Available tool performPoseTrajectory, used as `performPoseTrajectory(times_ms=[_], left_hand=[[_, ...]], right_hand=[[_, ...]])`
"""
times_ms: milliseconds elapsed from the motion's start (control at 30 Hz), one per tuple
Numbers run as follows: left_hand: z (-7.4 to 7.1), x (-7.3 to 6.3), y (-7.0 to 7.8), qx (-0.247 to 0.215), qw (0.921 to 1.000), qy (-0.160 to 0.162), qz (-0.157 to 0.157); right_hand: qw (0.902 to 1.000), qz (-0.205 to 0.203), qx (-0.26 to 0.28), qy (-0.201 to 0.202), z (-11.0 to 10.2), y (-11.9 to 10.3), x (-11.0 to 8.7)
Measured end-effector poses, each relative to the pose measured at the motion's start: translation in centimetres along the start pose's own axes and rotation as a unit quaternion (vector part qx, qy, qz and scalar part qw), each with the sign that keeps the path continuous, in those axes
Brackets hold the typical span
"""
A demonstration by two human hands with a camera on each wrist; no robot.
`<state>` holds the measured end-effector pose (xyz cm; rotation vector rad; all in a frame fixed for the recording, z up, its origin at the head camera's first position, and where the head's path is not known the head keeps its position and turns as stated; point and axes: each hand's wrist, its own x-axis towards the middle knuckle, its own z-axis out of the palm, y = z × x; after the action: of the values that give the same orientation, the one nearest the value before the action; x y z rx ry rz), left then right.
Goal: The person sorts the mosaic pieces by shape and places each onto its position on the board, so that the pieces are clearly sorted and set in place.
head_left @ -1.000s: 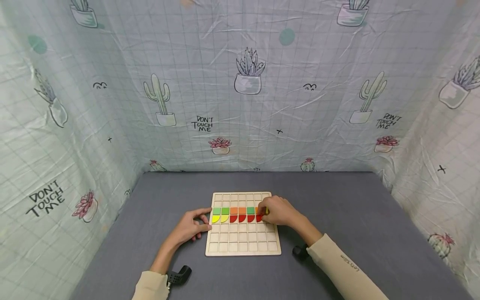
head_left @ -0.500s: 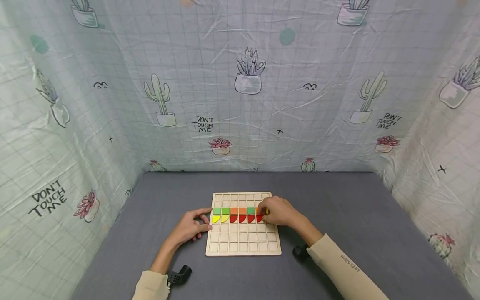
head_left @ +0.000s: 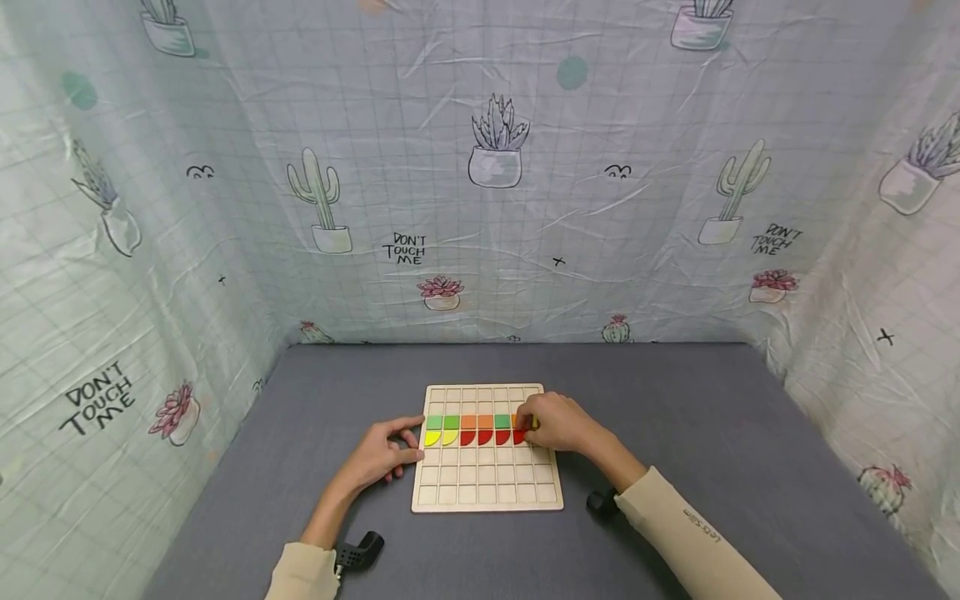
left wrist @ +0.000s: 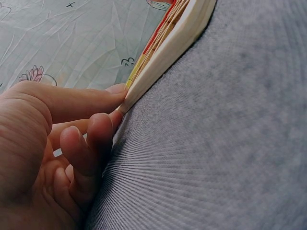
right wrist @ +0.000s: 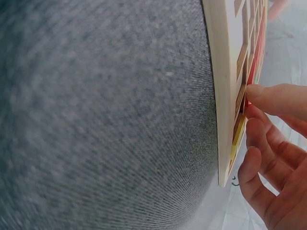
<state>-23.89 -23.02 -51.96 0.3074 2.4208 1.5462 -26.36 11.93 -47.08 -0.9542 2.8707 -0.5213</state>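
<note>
A pale wooden grid board lies on the grey table. One row holds green tiles and orange tiles; below it come yellow quarter-circle tiles and red quarter-circle tiles. My left hand touches the board's left edge with spread thumb and index finger; the left wrist view has the thumb against the wooden rim. Over the right-hand columns, my right hand pinches a red quarter-circle tile at its cell, partly hidden by the fingers. Something yellow shows beside those fingers.
Grey cloth covers the table around the board. A cactus-print sheet hangs behind and at both sides. Black wrist-worn devices sit at the left wrist and the right wrist.
</note>
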Motion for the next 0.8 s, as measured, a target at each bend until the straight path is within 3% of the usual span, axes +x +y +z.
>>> performPoseTrajectory(times_ms=[800], left_hand=[[-0.15,-0.09,-0.09,-0.008,0.9999,-0.008,0.011]], right_hand=[[0.9999,0.006,-0.004,0.008,-0.34,-0.43,-0.66]])
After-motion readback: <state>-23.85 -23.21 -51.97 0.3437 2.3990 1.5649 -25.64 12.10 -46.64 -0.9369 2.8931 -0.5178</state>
